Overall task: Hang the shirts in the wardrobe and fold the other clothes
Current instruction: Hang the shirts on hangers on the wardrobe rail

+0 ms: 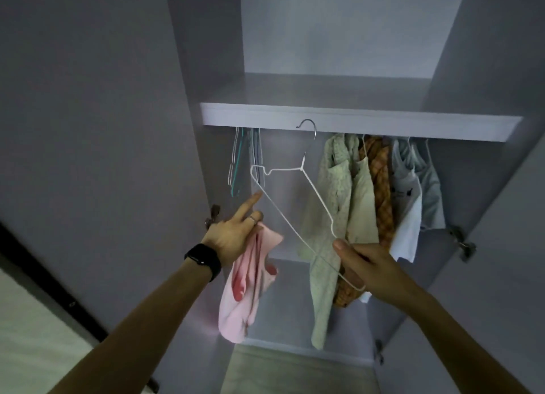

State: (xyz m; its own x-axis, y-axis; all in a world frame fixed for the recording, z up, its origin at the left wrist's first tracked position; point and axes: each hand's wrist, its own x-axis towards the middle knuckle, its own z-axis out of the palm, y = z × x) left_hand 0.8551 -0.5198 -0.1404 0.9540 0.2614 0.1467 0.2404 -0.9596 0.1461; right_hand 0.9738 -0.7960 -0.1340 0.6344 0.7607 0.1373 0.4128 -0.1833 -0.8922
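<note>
Head view: grips a pink shirt (250,284) in the left hand (233,237), forefinger touching a white wire hanger (301,168) pinched by the right hand (365,267) before the open wardrobe (354,122). Looks soft, light, slippery on thin wire; best taken at the collar.

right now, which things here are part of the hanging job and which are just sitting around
In the job: pink garment, gripped by the left hand; white hanger, held by the right hand.

Just there: spare hangers hung at the left; green shirt, plaid shirt, pale tops, already hung; shelf above.
</note>
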